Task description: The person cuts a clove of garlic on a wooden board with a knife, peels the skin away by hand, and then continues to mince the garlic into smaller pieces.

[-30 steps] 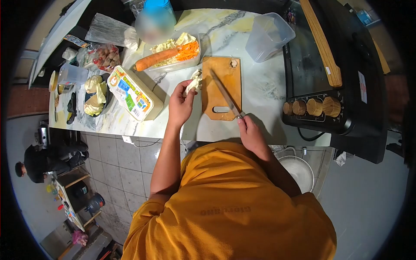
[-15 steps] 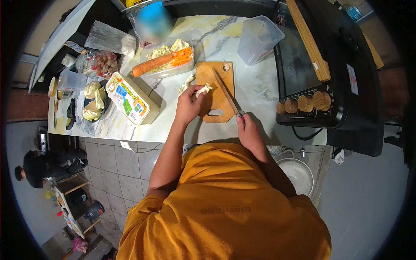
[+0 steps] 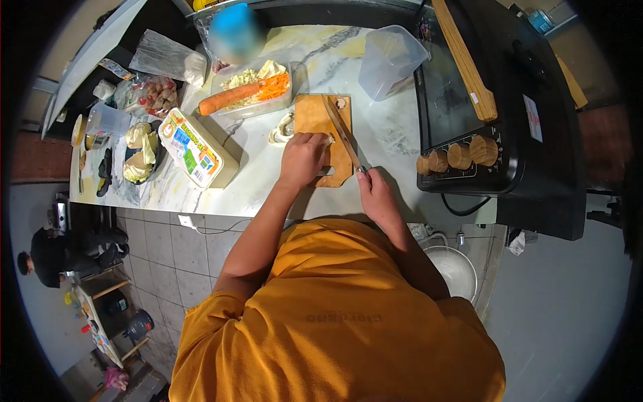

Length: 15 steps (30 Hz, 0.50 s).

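Observation:
A wooden cutting board (image 3: 315,110) lies on the marble counter in front of me. My left hand (image 3: 303,161) is closed over a piece of cabbage (image 3: 330,139) on the board, and most of that piece is hidden under the fingers. My right hand (image 3: 378,195) grips the handle of a knife (image 3: 343,130), whose blade slants across the board's right side, just right of the cabbage. Pale cabbage leaf strips (image 3: 282,131) rest against the board's left edge. Behind them stands a clear container (image 3: 268,107) holding shredded cabbage, grated carrot and a whole carrot (image 3: 229,99).
A seasoning tub (image 3: 197,151) stands left of the board, beside a dark bowl of cabbage pieces (image 3: 139,167). An upright clear plastic container (image 3: 388,63) is at the back right. A black oven (image 3: 462,134) borders the right side. Another person (image 3: 57,254) is far left.
My left hand has lowered its cabbage piece onto the board and turned knuckles-up over it. The knife stays in my right hand at about the same slant. The whole view has shifted slightly.

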{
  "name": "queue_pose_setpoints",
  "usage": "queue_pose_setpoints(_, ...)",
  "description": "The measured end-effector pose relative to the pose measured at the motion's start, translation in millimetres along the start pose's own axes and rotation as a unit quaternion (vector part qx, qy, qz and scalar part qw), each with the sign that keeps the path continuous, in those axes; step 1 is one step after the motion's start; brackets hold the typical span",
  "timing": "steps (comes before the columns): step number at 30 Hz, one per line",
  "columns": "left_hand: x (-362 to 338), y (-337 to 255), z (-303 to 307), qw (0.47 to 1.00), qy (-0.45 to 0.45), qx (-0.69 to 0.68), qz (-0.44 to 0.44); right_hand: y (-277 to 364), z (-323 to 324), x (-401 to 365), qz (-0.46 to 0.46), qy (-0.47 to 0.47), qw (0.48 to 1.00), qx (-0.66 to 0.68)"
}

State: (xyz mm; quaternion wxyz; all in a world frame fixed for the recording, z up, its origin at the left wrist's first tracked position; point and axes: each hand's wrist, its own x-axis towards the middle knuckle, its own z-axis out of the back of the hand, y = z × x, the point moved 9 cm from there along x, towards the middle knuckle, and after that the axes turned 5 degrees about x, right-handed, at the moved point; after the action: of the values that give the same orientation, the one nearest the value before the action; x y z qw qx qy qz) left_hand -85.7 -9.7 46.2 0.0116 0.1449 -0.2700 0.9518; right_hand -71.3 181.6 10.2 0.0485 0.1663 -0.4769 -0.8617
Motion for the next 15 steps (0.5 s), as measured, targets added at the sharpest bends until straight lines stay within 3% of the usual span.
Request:
queue_pose_setpoints(1, -0.2, -6.2, 1.2, 0.998, -0.024, 0.022, -0.044, 1.9, 0.5, 0.7, 0.007, 0.0, 1.0, 0.0)
queue_pose_setpoints(15, -12.0, -16.5, -0.1, 0.992, -0.102, 0.022, -0.07, -9.0, -1.4, 4.4, 0.041, -0.014, 0.999, 0.015)
